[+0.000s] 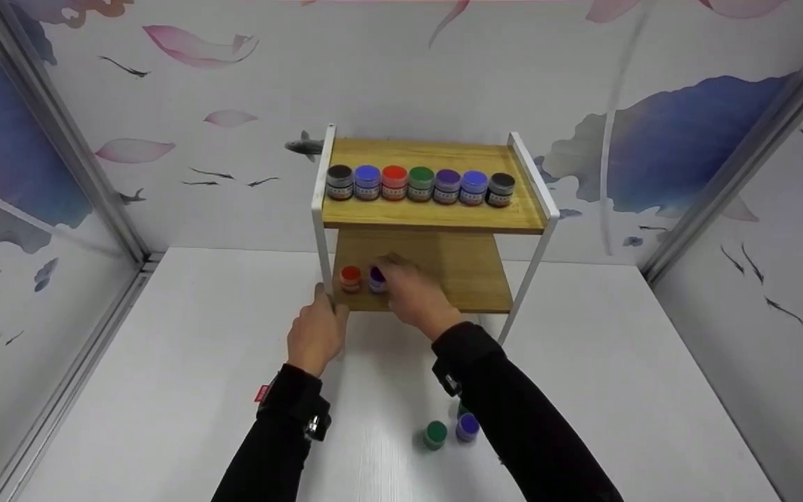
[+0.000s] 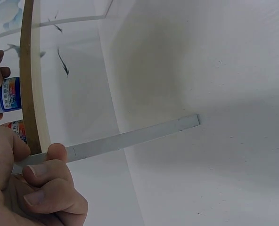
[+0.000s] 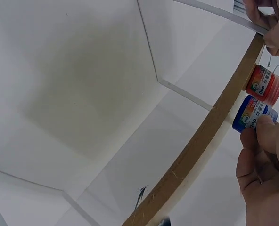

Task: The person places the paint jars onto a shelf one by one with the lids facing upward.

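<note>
White table (image 1: 164, 390), walls (image 1: 401, 84) papered with petals (and fish).

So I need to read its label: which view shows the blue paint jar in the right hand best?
The right wrist view: the small blue paint jar is close, its label facing the camera. The left wrist view shows part of it at the frame edge; the head view shows it small and blurred.

Paint jars (image 1: 419, 183): eleven; shelf rack (image 1: 433, 215): one; hands (image 1: 412, 293): two

Blue paint jar on the lower shelf

The small blue jar (image 1: 376, 278) stands upright, pinched between the fingers (image 3: 266, 129), just beside an orange jar (image 1: 350, 277).
</note>
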`<state>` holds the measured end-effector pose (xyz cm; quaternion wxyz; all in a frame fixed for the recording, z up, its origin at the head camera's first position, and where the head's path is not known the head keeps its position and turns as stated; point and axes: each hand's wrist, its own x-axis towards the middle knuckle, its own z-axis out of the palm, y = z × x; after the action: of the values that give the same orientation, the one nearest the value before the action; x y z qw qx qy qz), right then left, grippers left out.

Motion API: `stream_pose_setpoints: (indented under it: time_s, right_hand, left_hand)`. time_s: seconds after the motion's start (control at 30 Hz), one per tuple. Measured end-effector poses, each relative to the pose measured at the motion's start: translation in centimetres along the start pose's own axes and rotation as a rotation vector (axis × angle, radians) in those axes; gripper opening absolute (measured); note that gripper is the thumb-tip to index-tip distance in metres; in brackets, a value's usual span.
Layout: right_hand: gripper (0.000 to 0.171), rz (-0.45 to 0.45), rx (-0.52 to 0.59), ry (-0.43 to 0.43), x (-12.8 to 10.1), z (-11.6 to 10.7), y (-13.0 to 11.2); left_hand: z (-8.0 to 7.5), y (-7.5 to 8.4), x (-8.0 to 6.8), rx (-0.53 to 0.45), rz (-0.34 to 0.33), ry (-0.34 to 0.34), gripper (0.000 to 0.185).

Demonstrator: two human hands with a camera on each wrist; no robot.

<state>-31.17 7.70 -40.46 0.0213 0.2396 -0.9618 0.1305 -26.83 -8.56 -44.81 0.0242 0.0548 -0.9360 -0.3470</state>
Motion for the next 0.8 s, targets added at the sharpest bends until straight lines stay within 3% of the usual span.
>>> stream_pose_setpoints:
  time_s: [0.47, 0.67, 0.8]
  right_hand:
    - [0.049, 0.002, 0.029, 0.011, 0.41, 0.25, 0.16]
    - [0.054, 0.013, 0.108, -0.005, 0.48, 0.35, 0.41]
    - [0.056, 0.002, 0.148, 0.031, 0.50, 0.20, 0.82]
  left_hand:
    - [0.24, 0.36, -0.03, -0.001, 0.002, 0.002, 0.062]
    - [0.29, 0.18, -0.11, 0.005, 0.013, 0.018, 0.061]
    - [0.22, -0.02, -0.01, 0.013, 0.002, 0.017, 0.062]
